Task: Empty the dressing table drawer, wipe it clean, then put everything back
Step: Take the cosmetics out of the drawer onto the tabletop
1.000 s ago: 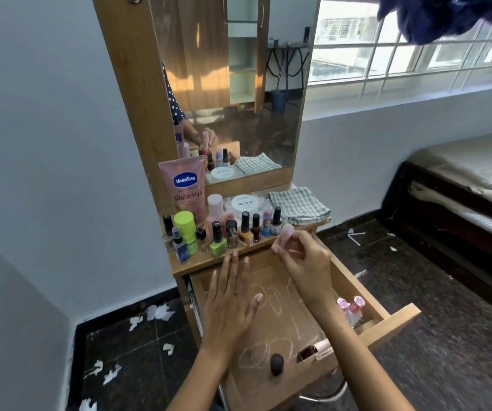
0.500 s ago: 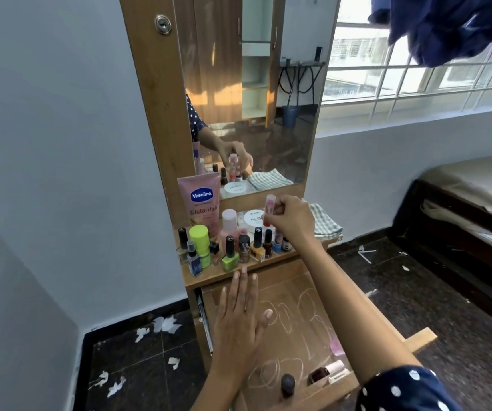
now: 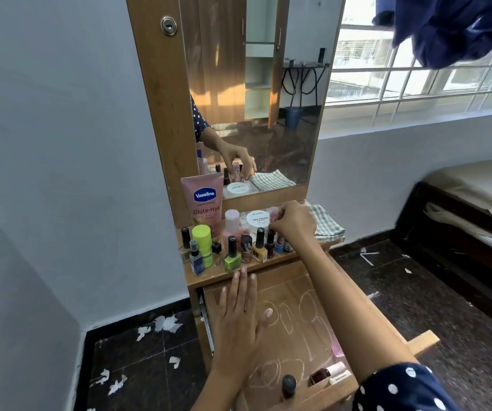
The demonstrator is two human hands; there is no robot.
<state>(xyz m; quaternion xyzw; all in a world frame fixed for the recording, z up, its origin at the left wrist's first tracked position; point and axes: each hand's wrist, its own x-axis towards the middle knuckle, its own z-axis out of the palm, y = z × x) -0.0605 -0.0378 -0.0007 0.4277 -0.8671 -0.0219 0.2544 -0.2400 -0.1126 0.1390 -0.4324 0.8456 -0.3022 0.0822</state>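
Observation:
The wooden drawer is pulled out below the dressing table shelf, its floor marked with chalky rings. My left hand lies flat on the drawer floor with straight fingers. My right hand reaches over the shelf and pinches a small pink bottle beside the white nail polish remover tub. In the drawer's near end lie a dark round cap, a dark red nail polish bottle and a pink bottle partly hidden by my right arm.
Several nail polish bottles, a green-capped stick, a pink Vaseline tube and a checked cloth crowd the shelf below the mirror. A bed stands right. Paper scraps litter the dark floor.
My right hand carried the small pink bottle up from above the drawer to the back of the shelf and lowered it by the tub. My left hand stayed flat in the drawer.

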